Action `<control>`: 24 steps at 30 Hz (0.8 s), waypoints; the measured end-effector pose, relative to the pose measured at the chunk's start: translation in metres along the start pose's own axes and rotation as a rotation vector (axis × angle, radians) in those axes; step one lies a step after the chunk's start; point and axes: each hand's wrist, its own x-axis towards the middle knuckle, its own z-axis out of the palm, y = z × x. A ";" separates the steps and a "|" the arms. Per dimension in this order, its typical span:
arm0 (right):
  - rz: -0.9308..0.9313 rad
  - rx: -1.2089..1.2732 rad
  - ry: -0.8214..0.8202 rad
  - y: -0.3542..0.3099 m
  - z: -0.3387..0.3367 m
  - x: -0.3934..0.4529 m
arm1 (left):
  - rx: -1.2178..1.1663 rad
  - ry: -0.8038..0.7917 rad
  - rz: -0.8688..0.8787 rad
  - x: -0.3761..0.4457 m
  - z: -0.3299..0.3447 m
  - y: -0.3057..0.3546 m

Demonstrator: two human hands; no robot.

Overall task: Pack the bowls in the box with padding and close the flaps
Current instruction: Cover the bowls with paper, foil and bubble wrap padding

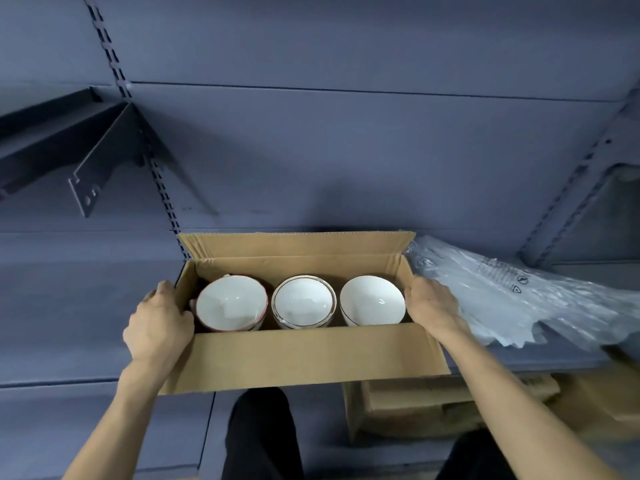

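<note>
An open cardboard box (pixel 304 358) sits on a blue-grey shelf, its near flap hanging toward me and its far flap standing up. Three white bowls stand in a row inside: a red-rimmed one (pixel 231 303) at the left, a gold-rimmed one (pixel 303 301) in the middle, a plain one (pixel 372 300) at the right. My left hand (pixel 157 323) grips the box's left end wall. My right hand (pixel 431 304) grips the right end wall. A pile of clear plastic air-cushion padding (pixel 512 296) lies on the shelf just right of the box.
The shelf (pixel 69 306) runs left and right under the box, backed by a blue-grey wall panel. A dark shelf bracket (pixel 90 157) juts out at upper left. More cardboard boxes (pixel 433 407) sit below the shelf at lower right. My dark-trousered legs show at the bottom.
</note>
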 end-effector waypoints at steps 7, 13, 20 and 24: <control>-0.066 -0.022 0.004 0.002 -0.006 -0.005 | 0.111 -0.021 -0.035 -0.007 -0.009 0.014; -0.016 0.041 0.109 0.025 -0.034 -0.007 | -0.073 0.152 0.432 -0.033 -0.008 0.092; -0.002 -0.034 0.304 0.104 -0.055 0.003 | -0.322 -0.190 1.136 -0.086 0.045 0.258; 0.073 -0.147 0.310 0.174 -0.071 0.015 | -0.205 -0.218 1.282 -0.099 0.088 0.360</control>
